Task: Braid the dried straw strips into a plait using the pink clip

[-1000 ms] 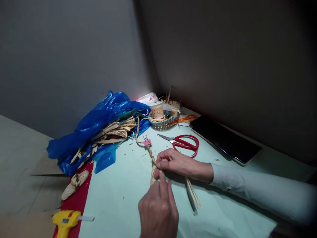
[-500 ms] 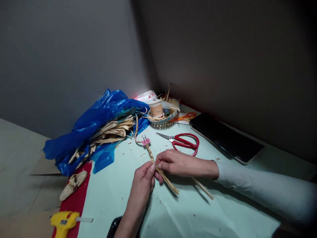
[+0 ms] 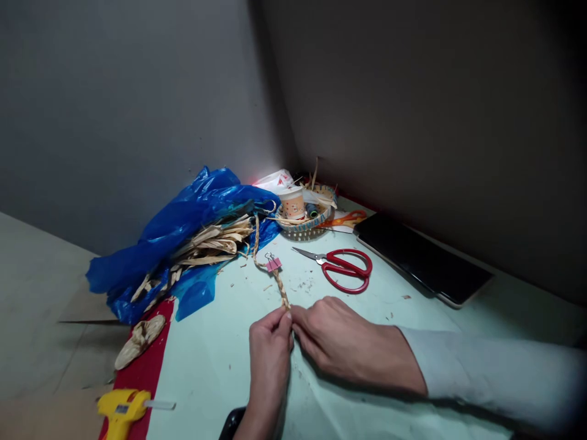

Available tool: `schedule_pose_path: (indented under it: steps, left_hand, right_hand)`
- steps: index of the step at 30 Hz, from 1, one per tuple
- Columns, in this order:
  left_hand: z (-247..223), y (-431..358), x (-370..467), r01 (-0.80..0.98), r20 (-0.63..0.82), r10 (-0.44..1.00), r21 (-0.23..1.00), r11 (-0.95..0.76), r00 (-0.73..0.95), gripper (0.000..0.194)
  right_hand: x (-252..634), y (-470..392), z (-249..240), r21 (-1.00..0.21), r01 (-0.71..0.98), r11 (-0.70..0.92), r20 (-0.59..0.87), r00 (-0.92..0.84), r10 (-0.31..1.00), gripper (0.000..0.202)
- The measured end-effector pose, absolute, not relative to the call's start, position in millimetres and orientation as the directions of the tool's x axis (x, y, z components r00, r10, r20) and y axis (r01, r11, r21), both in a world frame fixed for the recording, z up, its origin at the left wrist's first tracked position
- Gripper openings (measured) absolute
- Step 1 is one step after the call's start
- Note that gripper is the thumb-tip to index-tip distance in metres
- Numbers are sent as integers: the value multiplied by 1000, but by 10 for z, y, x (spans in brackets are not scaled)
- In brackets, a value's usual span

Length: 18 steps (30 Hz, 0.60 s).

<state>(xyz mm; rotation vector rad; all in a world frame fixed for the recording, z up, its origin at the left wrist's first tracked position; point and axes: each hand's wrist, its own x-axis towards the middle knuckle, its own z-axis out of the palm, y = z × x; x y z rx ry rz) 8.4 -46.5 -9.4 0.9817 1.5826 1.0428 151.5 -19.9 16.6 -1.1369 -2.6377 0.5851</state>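
Half a second ago, loose pale strands fanned out below the hands toward the lower right, and another length stuck out past the right wrist; now neither shows. The right hand (image 3: 353,348) has come lower and nearer, its back turned up, so the red-handled scissors (image 3: 347,271), whose lower loop it partly covered before, lie in full view beyond it. The left hand (image 3: 270,348) stays in much the same place, a little lower at the fingertips. The pink binder clip (image 3: 273,264) still grips the braid (image 3: 281,288) on the table (image 3: 206,366). The braid runs from the clip toward the person, its near end reaching the meeting point of the two hands, so its plaited length lies just beyond the fingertips. The left hand is closed, thumb against fingers, pinching that near end. The right hand comes in from the right with fingers curled and their tips touching or just beside the left thumb; whether strands are caught between them cannot be told. Beyond the clip, a thinner plaited length bends up toward the blue plastic bag (image 3: 165,226), where dry husks (image 3: 215,241) spill from the opening, well apart from the hands.
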Motion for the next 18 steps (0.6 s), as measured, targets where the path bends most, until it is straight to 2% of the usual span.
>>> schedule_pose_path:
  steps: [4, 6, 9, 12, 14, 18]
  left_hand:
    - [-58, -507, 97, -90, -389, 908, 921, 379, -155, 27]
    - [-25, -520, 95, -129, -406, 904, 912, 390, -137, 32]
    - [2, -529, 72, -149, -411, 901, 908, 392, -135, 32]
    - [5, -523, 42, -169, -417, 903, 902, 397, -104, 29]
    - [4, -515, 31, -190, -415, 907, 898, 396, -71, 27]
    - [9, -507, 47, -231, -405, 914, 893, 386, -38, 24]
  right_hand:
    - [1478, -313, 82, -336, 600, 726, 68, -754, 654, 21]
    - [1491, -304, 97, -339, 570, 748, 66, -779, 623, 22]
    - [1533, -220, 190, -468, 547, 694, 46, -769, 637, 17]
    - [1577, -84, 269, -622, 589, 516, 53, -626, 778, 27]
    - [1595, -2, 263, -697, 586, 413, 55, -531, 846, 24]
    - [1591, 68, 139, -866, 391, 313, -8, -636, 772, 22]
